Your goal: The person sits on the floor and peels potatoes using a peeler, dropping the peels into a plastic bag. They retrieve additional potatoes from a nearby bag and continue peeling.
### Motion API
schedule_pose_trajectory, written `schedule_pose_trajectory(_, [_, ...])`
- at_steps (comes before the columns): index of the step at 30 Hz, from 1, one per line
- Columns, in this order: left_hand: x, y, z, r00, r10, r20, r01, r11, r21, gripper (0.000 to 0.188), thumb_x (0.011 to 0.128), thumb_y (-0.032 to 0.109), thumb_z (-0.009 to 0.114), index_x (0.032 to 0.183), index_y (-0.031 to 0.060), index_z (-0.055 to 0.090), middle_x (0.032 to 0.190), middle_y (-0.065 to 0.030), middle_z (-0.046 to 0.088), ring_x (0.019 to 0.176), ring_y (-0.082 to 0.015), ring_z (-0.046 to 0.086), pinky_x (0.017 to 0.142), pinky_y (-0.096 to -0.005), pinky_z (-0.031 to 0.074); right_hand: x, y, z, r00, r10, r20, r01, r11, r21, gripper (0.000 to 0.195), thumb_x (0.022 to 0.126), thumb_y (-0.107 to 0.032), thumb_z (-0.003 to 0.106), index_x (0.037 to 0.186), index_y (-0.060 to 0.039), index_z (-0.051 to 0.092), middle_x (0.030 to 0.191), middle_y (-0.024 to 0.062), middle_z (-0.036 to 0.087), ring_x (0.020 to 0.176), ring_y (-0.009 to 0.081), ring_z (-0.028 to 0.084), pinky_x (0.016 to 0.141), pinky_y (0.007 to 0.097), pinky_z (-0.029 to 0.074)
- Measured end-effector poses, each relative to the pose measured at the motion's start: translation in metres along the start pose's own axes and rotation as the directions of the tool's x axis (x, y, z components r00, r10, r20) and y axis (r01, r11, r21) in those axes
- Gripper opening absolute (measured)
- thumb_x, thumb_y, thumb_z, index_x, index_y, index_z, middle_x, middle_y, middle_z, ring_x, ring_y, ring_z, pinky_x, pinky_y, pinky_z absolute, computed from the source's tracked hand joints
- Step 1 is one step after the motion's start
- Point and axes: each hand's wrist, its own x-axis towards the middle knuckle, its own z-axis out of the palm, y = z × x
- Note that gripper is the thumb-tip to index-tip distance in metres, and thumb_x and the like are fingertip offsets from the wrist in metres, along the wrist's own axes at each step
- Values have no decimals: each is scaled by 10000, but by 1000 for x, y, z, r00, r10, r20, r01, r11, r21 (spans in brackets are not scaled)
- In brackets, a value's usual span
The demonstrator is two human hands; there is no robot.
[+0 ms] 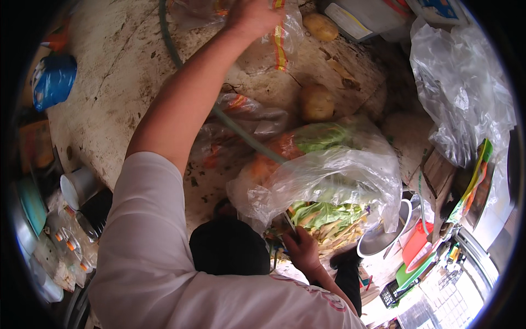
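Note:
My left hand [254,18] is stretched out at the top edge, over a clear plastic bag with a red and yellow stripe [280,45]; its fingers are partly cut off, so its grip cannot be told. My right hand [302,249], low in the middle, is closed around a thin metal tool [289,221], possibly a knife; most of its handle is hidden. Beside it lie vegetable peelings [339,232] and green leaves [324,214], under and in front of a large clear plastic bag [328,168]. Potatoes [320,26] lie farther up, one [317,102] just behind the bag.
A green hose [246,140] crosses the dirty floor [119,82] and passes behind my left arm. A metal bowl [386,242] stands right of the peelings. Crumpled plastic [460,90] hangs at the right. Containers, including a white tub [78,189], line the left side.

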Motion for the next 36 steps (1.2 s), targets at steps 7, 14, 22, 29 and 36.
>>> schedule_pose_trajectory(7, [16,45,131,926,219,307,-267,956,123,585,851,73,569,1412,107,408,1417,-94,449,1273,-256,465,1042,-403,413,-25,-14,-24,986,151,-73,-115,927,358,104,878,-83,646,886,-8,574,687,23,616,636,66,562,579,244,458])
schedule_pose_trajectory(14, [49,8,243,895,167,414,-351,837,421,574,872,184,569,1414,86,405,1445,-141,420,1315,-292,427,1083,-422,356,-58,10,-19,945,283,-165,-155,830,536,104,881,-73,663,920,-20,582,693,-10,599,627,41,520,560,218,426])
schedule_pose_trajectory(22, [43,24,196,871,81,484,-305,862,405,498,942,271,343,1359,21,446,1412,-187,451,1283,-329,458,1051,-451,378,-50,7,-21,920,356,-161,-257,861,439,103,874,-89,661,904,-26,585,675,16,598,605,54,514,534,255,425])
schedule_pose_trajectory(29, [9,27,156,892,-2,451,-163,932,325,615,840,344,607,1370,79,441,1346,-186,508,1272,-333,464,1064,-419,369,-43,0,-20,953,270,-140,-184,877,443,87,876,-70,644,904,-16,582,659,15,580,593,56,506,544,246,419])
schedule_pose_trajectory(36, [-54,16,113,897,-174,407,360,821,-442,792,638,394,839,1251,28,495,1238,-114,563,1149,-291,549,965,-420,458,-54,0,-33,961,271,-56,-239,916,322,102,885,-104,650,875,-30,580,628,10,564,562,66,498,527,252,416])
